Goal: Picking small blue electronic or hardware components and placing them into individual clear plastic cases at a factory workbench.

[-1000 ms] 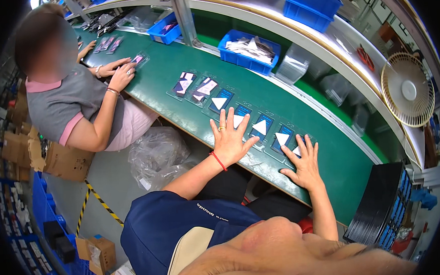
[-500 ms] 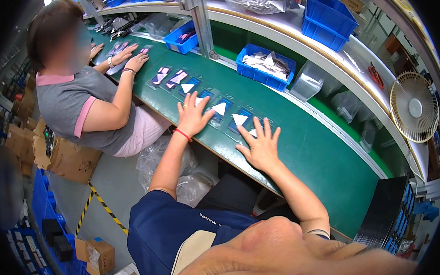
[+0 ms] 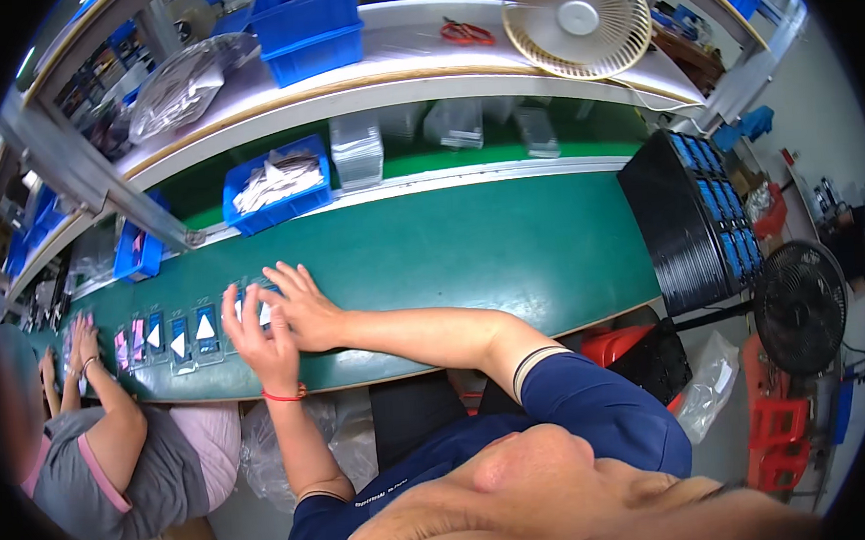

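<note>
A row of flat blue pieces (image 3: 208,345) in clear plastic sleeves lies on the green worktop, several bearing white triangles (image 3: 205,327). At the row's right end, my left hand (image 3: 263,345), a red band on its wrist, is raised with its fingers apart. Overlapping it just to the right, my right hand (image 3: 309,311) lies with fingers stretched over the last sleeves. Both hands partly hide the blue and white pieces under them. Nothing shows gripped in either hand. Farther left are pieces with pink patches (image 3: 138,336).
At the left a co-worker's hands (image 3: 85,339) rest on the same green worktop (image 3: 470,239). Behind the row stand a blue bin (image 3: 276,185) of white pieces and clear plastic stacks (image 3: 357,152). A black rack (image 3: 679,223) stands at the right end, a fan (image 3: 577,18) on the shelf.
The view has swung right. My left hand has moved right along the row, off a middle piece, and now meets my right hand at the row's right end.
</note>
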Demonstrator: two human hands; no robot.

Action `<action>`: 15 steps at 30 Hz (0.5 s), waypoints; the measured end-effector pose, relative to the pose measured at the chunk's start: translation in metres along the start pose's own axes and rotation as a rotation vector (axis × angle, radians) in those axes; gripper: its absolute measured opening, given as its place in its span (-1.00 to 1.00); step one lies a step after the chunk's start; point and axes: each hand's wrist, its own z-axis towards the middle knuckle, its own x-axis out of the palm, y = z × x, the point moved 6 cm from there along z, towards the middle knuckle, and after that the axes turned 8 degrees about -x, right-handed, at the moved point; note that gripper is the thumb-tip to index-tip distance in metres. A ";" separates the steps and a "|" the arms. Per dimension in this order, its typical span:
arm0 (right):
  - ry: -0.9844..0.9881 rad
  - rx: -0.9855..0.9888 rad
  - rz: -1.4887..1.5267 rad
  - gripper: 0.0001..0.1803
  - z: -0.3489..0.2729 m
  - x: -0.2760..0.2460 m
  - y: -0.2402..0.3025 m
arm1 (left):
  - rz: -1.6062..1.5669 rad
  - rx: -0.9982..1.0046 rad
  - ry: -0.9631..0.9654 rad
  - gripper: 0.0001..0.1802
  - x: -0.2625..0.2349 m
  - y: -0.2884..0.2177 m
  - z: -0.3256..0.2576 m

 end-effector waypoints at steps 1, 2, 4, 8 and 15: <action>-0.004 0.009 -0.015 -0.30 -0.005 -0.011 -0.011 | -0.059 0.029 0.008 -0.62 0.013 -0.015 -0.001; -0.123 -0.085 -0.113 -0.31 -0.011 -0.039 -0.018 | -0.075 0.080 0.028 -0.63 0.021 -0.032 0.000; -0.285 -0.205 -0.287 -0.33 -0.027 -0.099 -0.029 | -0.131 0.127 0.076 -0.65 0.037 -0.056 0.000; -0.510 -0.029 -0.755 -0.36 -0.075 -0.235 -0.085 | -0.288 0.122 0.175 -0.72 0.068 -0.095 0.004; -0.628 0.489 -1.165 -0.06 -0.143 -0.384 -0.203 | -0.606 0.128 0.408 -0.79 0.145 -0.168 -0.020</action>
